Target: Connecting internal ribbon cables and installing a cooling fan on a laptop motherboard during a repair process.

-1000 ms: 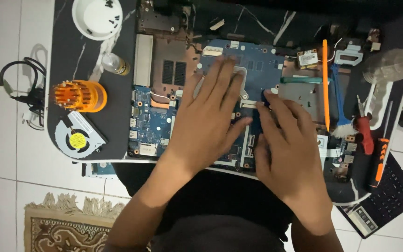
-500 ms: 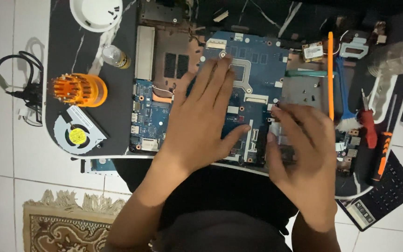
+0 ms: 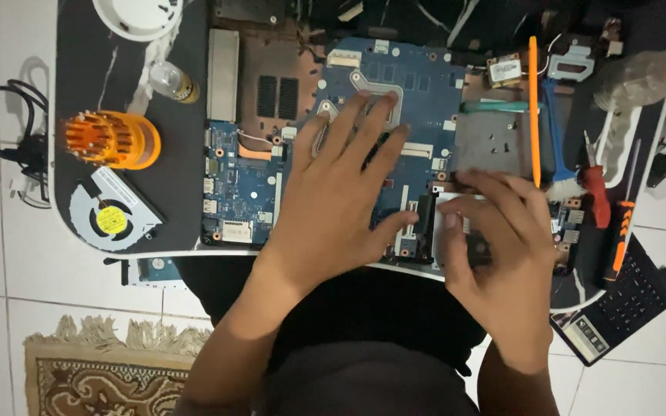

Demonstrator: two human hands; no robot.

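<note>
a person's left hand (image 3: 333, 200) is lying flat, fingers spread wide, on a blue laptop motherboard (image 3: 395, 115) sitting in an opened chassis on a dark mat (image 3: 171, 200). the right hand (image 3: 502, 246) is pressing down at the board's lower right edge, fingers curled narrow — whether it is gripping anything cannot be told. an orange screwdriver-bit holder (image 3: 109, 139) and a loose cooling fan (image 3: 113, 216) are resting at left — a red-handled screwdriver (image 3: 597, 192) at right.

Matt blue circuit board (image 3: 395, 100), dull metal plate (image 3: 491, 142), glossy orange plastic pry tool (image 3: 534, 108), fringed woven rug (image 3: 109, 370).
</note>
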